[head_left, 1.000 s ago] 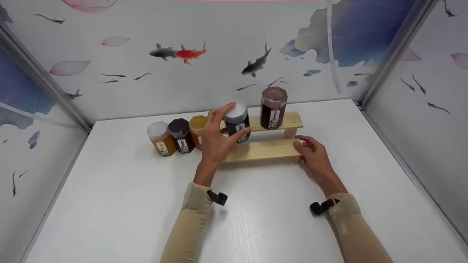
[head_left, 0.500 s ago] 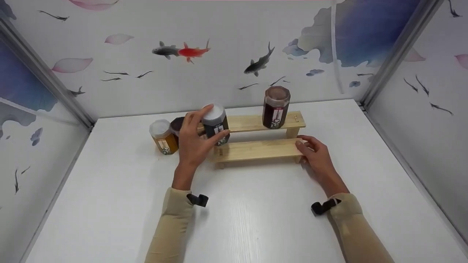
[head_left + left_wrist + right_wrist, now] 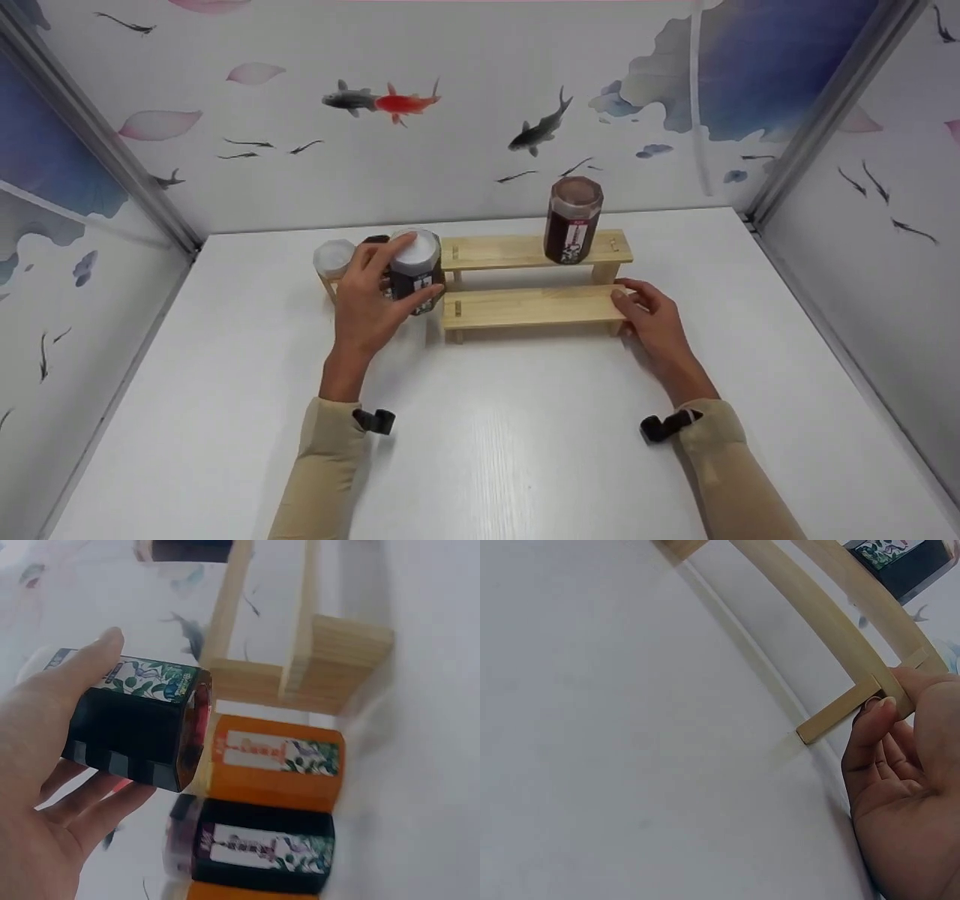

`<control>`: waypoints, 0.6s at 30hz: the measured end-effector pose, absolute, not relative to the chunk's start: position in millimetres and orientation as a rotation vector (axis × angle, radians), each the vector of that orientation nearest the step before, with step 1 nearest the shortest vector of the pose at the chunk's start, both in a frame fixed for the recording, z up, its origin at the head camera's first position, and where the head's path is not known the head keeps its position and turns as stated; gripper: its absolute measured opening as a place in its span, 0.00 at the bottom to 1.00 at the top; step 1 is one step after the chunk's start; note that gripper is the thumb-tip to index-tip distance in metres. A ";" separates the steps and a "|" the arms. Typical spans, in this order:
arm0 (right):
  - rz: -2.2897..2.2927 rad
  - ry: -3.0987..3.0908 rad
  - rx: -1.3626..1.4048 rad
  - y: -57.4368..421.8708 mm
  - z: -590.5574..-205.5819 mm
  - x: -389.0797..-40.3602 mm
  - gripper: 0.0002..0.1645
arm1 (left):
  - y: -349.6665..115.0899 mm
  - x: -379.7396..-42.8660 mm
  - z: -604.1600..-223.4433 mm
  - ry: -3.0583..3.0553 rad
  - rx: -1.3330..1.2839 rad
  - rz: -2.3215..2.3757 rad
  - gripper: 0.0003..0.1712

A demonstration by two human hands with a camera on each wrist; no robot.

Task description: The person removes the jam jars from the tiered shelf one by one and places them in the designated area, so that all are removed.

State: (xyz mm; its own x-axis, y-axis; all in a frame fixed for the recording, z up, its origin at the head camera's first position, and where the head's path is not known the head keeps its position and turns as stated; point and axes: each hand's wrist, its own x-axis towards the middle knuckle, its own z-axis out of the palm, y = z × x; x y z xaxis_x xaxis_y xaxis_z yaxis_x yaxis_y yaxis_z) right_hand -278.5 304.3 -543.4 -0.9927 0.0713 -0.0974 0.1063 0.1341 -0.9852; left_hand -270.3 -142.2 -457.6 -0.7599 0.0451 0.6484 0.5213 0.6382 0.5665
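My left hand (image 3: 365,304) grips a dark jar (image 3: 417,279) with a white lid, thumb on the front and fingers around the far side. It is just left of a two-step wooden rack (image 3: 532,306). In the left wrist view an orange jar (image 3: 277,787) and another dark jar (image 3: 259,849) stand close below the held one. My right hand (image 3: 651,316) pinches the right end of the rack's lower board; the right wrist view shows the thumb (image 3: 881,714) at the board's end, above the leg. On the upper step stands a dark red jar (image 3: 574,229) with a brownish lid.
At the left, a white-lidded amber jar (image 3: 332,260) stands on the white table (image 3: 480,435), largely behind my left hand. Upright panels printed with fish and petals border the table, the back panel (image 3: 450,180) right behind the rack.
My left hand has carried the dark jar leftward and slightly lower, from over the rack to beyond its left end. The right hand has kept its place on the rack.
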 end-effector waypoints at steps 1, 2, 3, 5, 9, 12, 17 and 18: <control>-2.046 2.352 0.181 304.0 -543.1 -278.2 0.39 | -144.3 -269.6 -459.9 -2.274 -0.443 -1.013 0.45; -2.053 2.357 0.177 304.0 -542.9 -278.1 0.39 | -146.1 -268.9 -462.2 -2.290 -0.447 -0.990 0.44; -2.059 2.363 0.175 303.9 -542.6 -277.9 0.38 | -147.7 -268.6 -464.9 -2.306 -0.451 -0.970 0.43; -2.082 2.362 0.175 303.6 -542.0 -277.6 0.37 | -150.6 -268.8 -470.9 -2.337 -0.462 -0.954 0.42; -2.092 2.345 0.170 302.0 -542.7 -277.1 0.37 | -155.0 -270.4 -487.6 -2.387 -0.474 -1.018 0.40; -2.078 2.336 0.164 300.8 -544.5 -277.2 0.39 | -155.5 -272.8 -501.8 -2.393 -0.479 -1.102 0.40; -2.059 2.339 0.167 302.0 -545.4 -277.3 0.40 | -152.3 -278.6 -518.5 -2.396 -0.460 -1.173 0.40; -2.057 2.343 0.166 302.3 -545.0 -277.3 0.39 | -152.5 -279.2 -519.3 -2.401 -0.452 -1.183 0.39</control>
